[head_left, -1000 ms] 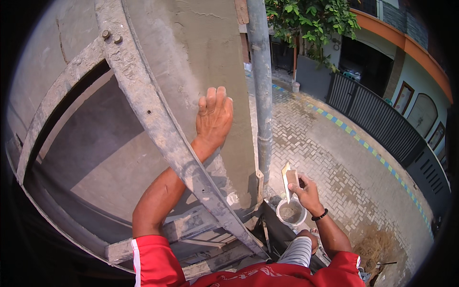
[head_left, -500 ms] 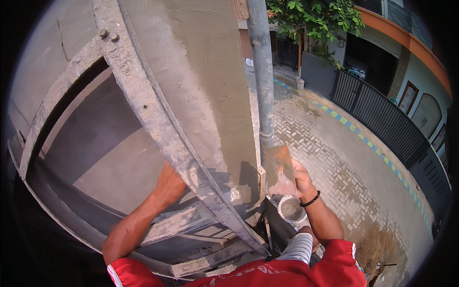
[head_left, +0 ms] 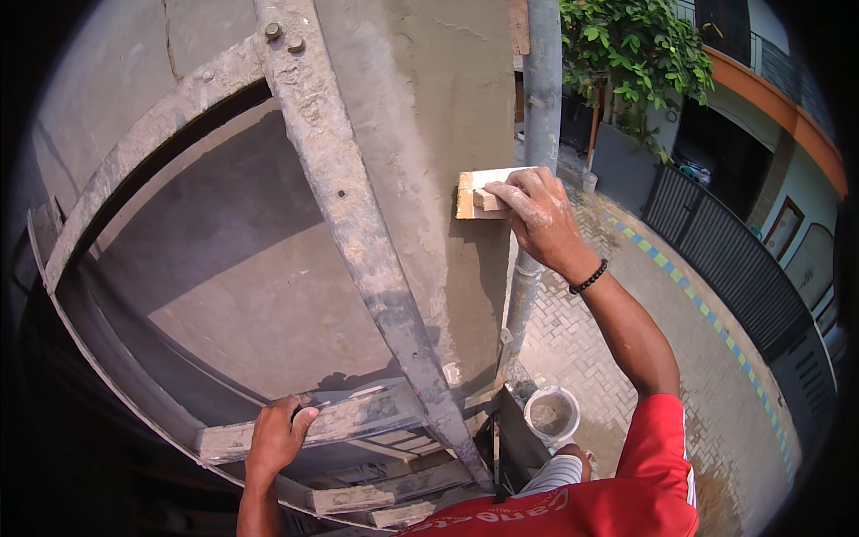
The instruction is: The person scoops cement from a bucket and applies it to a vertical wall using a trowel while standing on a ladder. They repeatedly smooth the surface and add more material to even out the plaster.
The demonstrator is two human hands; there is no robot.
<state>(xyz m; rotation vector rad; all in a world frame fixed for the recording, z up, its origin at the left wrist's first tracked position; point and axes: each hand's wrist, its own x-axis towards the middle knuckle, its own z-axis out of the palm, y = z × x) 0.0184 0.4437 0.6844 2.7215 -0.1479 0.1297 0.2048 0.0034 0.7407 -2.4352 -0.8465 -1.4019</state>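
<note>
I have the two hands well apart, each closed on something. The right hand [head_left: 541, 219] pinches the small block handle [head_left: 489, 200] of a flat float [head_left: 464, 195], thumb and fingers clamped on it, with pale smears across the knuckles and a dark beaded bracelet [head_left: 588, 277] at the wrist. The float is up at the wall's edge, over the darker, damp-looking strip [head_left: 479, 295] of plaster and just beside the upright grey pole [head_left: 542, 98]; from my view I cannot tell whether its plate presses on the surface or sits slightly off it, though its shadow falls right below. Down to my left, the left hand [head_left: 279, 434] curls over the crossbar [head_left: 358, 416] of the crusted frame, thumb raised along the near side; how far the fingers wrap I cannot make out. Below the right forearm I see a white bucket [head_left: 557, 438] with grey mix [head_left: 549, 410] inside, near the person's knee and the striped shorts [head_left: 550, 474]. Beyond lies the paved street [head_left: 559, 313].
</note>
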